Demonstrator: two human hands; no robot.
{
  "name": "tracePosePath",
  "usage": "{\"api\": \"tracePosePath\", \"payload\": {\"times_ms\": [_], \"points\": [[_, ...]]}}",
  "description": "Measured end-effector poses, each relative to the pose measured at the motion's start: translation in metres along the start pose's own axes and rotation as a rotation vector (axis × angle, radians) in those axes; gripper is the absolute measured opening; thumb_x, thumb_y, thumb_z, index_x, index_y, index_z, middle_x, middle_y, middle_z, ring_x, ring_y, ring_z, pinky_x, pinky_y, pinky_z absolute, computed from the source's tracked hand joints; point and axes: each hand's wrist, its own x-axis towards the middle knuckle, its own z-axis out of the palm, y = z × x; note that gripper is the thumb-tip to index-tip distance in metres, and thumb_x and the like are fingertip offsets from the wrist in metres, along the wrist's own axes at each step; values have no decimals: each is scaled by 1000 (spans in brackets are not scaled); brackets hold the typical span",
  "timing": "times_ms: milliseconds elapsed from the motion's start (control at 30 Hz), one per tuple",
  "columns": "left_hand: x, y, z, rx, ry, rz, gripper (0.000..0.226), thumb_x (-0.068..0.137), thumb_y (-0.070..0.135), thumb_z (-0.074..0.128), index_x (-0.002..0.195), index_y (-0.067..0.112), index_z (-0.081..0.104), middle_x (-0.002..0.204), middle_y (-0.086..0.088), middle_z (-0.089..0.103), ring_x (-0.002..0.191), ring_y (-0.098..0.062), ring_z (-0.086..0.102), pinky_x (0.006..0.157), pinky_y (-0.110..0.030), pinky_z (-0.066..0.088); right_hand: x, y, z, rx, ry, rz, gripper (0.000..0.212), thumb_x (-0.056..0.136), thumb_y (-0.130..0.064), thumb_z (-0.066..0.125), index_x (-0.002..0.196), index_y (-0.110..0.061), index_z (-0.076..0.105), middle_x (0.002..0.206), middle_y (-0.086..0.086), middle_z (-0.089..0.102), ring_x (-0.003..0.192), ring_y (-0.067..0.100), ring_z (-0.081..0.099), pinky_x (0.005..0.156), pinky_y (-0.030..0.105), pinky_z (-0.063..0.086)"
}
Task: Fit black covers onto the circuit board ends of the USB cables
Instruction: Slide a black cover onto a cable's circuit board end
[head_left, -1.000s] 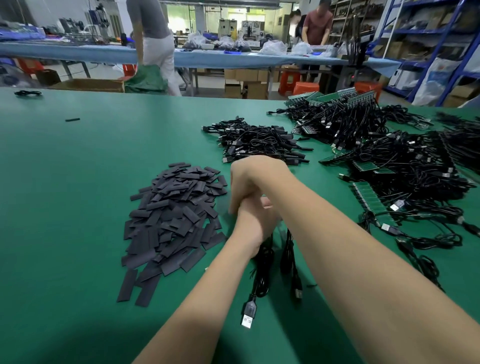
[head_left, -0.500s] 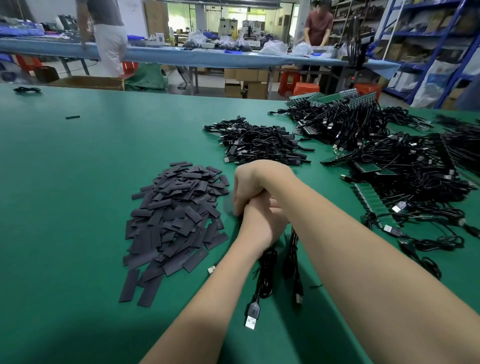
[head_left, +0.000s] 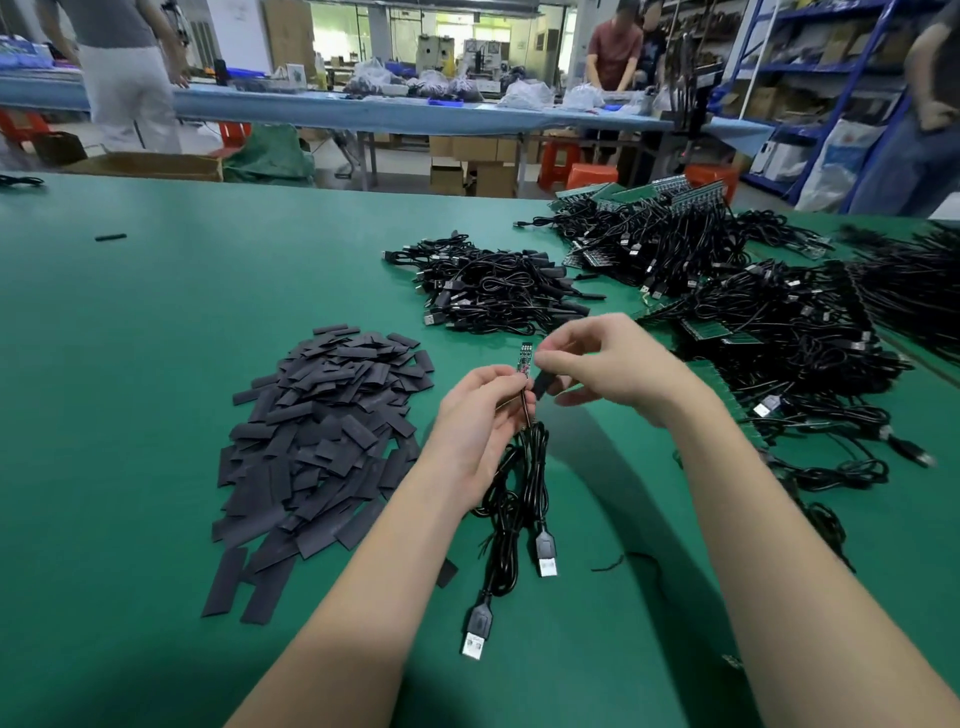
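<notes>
A bundle of black USB cables (head_left: 519, 499) is gripped in the left hand (head_left: 475, 415), its fingers curled round the wires just below a narrow circuit board (head_left: 524, 357) that stands upright above the fist; the board's end is bare, with no cover on it; the cables hang from the hand and are trailed over the green table (head_left: 156, 322), where two USB plugs (head_left: 545, 556) are laid near the forearms. A short black cover (head_left: 541, 383) is pinched between thumb and fingers of the right hand (head_left: 608, 364), held just beside the board and slightly lower, tilted; whether the cover touches the board cannot be told. To the left of the hands a loose heap of flat black covers (head_left: 322, 441) is spread on the table; beyond the hands a smaller pile of black cables (head_left: 493, 286) is seen, and to the right a large tangle of cables with green boards (head_left: 779, 322) is stretched along the table's far side; a single dark strip (head_left: 110, 237) is left well apart at the far left.
</notes>
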Motion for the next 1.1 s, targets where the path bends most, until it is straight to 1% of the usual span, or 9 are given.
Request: {"api": "tracePosePath", "payload": {"times_ms": [67,133,267,367,500,633,700,800,1100], "points": [[-2,0,2,-10,-18,-14,12,97,-4,56,92,6,59,75,-7,65,64,-12,64,64,-19,55,-6,12,3,306,-28,15,7,91,-10,74,93,-4,73,79,11,72,65,16,66,64,24,58],[-3,0,2,-42,-15,-23,12,98,-4,55,93,6,58,76,-7,65,64,-12,64,62,-19,55,-8,22,4,448,-61,-7,15,85,-5,77,100,-4,74,84,9,74,72,15,69,70,23,57],[-1,0,0,-97,-32,-37,11,97,-3,56,92,6,58,74,-6,69,63,-11,66,62,-18,55,-8,33,12,579,-61,-20,34,77,2,78,109,-5,71,94,12,76,80,19,72,77,25,59],[-2,0,0,-95,-55,-55,10,97,-2,57,94,7,59,75,-5,69,63,-11,67,63,-19,56,-7,37,15,606,-47,-7,31,73,-5,81,102,-8,73,95,8,78,82,17,73,76,24,59],[-3,4,-1,-93,-76,-84,9,97,0,57,93,9,60,77,-6,69,65,-12,65,65,-19,56,-8,42,13,726,-33,-13,42,63,-15,85,102,-7,72,97,13,77,83,21,73,80,27,59],[-5,8,0,-52,-116,-146,7,97,1,57,98,7,58,77,-8,67,65,-13,62,65,-18,55,-8,43,11,921,48,-37,30,67,-12,82,96,-5,78,94,10,76,82,18,72,79,23,58],[-7,9,1,-25,-142,-177,6,96,0,57,97,6,59,77,-8,67,64,-13,61,63,-18,55,-9,42,10,1002,77,-34,32,68,-10,81,99,-2,76,93,10,76,81,16,72,77,22,58],[-8,9,2,14,-152,-193,7,95,-1,58,93,5,62,76,-8,67,63,-13,61,63,-19,56,-10,38,11,1058,119,-26,44,69,-9,78,110,4,67,91,10,76,81,15,72,74,21,58],[-7,9,1,38,-127,-158,10,94,-3,59,89,3,65,72,-8,69,58,-12,64,61,-19,57,-10,36,10,962,117,-68,24,70,-10,79,93,-5,75,88,8,76,80,13,72,75,21,58]]}}
